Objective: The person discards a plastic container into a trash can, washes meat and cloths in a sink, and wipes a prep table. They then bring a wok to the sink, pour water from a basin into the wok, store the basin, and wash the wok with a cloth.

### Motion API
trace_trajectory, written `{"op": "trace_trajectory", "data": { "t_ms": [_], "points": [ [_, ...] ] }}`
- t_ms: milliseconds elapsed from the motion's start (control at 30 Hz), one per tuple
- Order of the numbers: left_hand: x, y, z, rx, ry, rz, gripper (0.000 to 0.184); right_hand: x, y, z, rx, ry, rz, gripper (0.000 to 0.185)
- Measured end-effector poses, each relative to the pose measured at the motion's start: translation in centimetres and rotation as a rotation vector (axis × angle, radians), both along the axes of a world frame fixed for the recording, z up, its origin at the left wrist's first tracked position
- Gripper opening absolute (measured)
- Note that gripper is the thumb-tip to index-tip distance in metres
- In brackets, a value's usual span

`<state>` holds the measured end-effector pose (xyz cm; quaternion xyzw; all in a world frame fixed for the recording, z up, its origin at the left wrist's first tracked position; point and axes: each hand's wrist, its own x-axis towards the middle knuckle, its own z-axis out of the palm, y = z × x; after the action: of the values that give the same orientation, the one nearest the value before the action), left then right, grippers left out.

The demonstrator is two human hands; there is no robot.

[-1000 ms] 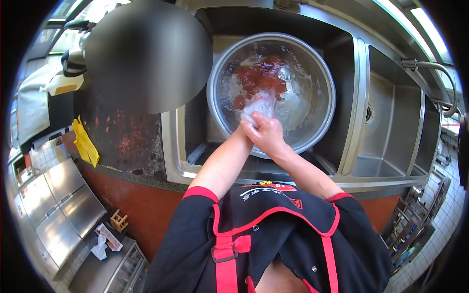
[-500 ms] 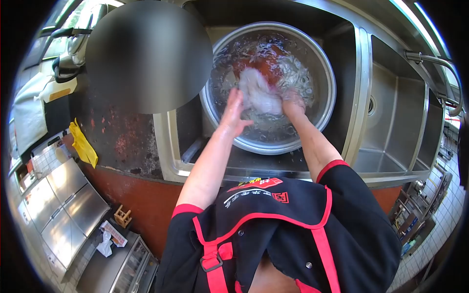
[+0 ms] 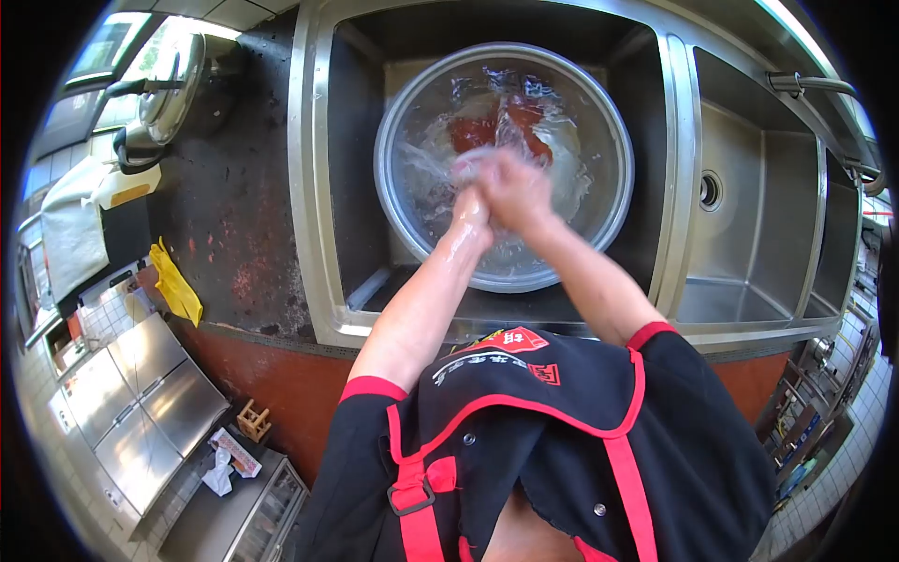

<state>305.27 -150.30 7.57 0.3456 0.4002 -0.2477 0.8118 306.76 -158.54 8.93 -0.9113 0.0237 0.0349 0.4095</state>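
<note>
Inside the bowl (image 3: 510, 281): red thing (image 3: 471, 134), under water (image 3: 567, 183), likely soft, slippery; I'd scoop from below.
Hands: left hand (image 3: 471, 199), right hand (image 3: 518, 194) close together, blurry; I can't tell what they hold.
Sink (image 3: 356, 169): around the bowl.

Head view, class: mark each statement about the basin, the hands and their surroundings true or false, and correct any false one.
1. The round metal basin stands inside a sink compartment. True.
2. The basin is dry. False: it holds water.
3. The hands are spread wide apart. False: the left hand and right hand are close together over the basin.
4. The sleeves have red trim. True.
5. The item by the counter's edge is blue. False: it is yellow.
</note>
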Motion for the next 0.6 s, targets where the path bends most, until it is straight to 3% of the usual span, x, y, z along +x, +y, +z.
{"op": "trace_trajectory", "data": {
  "t_ms": [67,100,167,200,267,300,400,533,600],
  "points": [
    [-0.4,0.1,-0.5,-0.095,-0.063,-0.026,0.042,3.8,-4.4,-3.1,-0.167,0.31,-0.152,0.035],
    [-0.1,0.5,-0.9,-0.111,-0.112,-0.021,0.04,4.6,-6.9,-6.8,-0.114,0.312,-0.178,0.04],
    [0.1,2.3,-1.6,-0.148,-0.196,0.007,0.036,4.3,-10.1,-12.2,0.167,0.305,-0.559,0.047],
    [-0.3,3.5,-0.7,0.066,-0.293,-0.132,0.053,4.5,-10.5,-12.6,0.346,0.312,-0.747,0.05],
    [-1.1,5.3,-0.8,0.303,-0.146,-0.121,0.073,1.3,-7.7,-11.7,-0.02,0.232,-0.47,0.054],
    [-1.3,5.7,-0.9,0.309,-0.122,-0.126,0.076,-0.1,-7.3,-11.3,-0.071,0.264,-0.154,0.054],
    [-2.9,6.3,-1.0,0.286,-0.06,-0.181,0.083,-1.2,-8.1,-12.2,-0.341,0.383,0.323,0.046],
    [-2.8,3.4,-0.1,0.088,-0.07,-0.337,0.09,-0.2,-6.5,-11.6,0.935,0.66,-0.313,0.034],
    [-1.7,2.3,0.6,-0.074,0.0,-0.315,0.091,-1.4,-4.0,-5.5,0.868,0.577,-0.052,0.032]
  ]
}}
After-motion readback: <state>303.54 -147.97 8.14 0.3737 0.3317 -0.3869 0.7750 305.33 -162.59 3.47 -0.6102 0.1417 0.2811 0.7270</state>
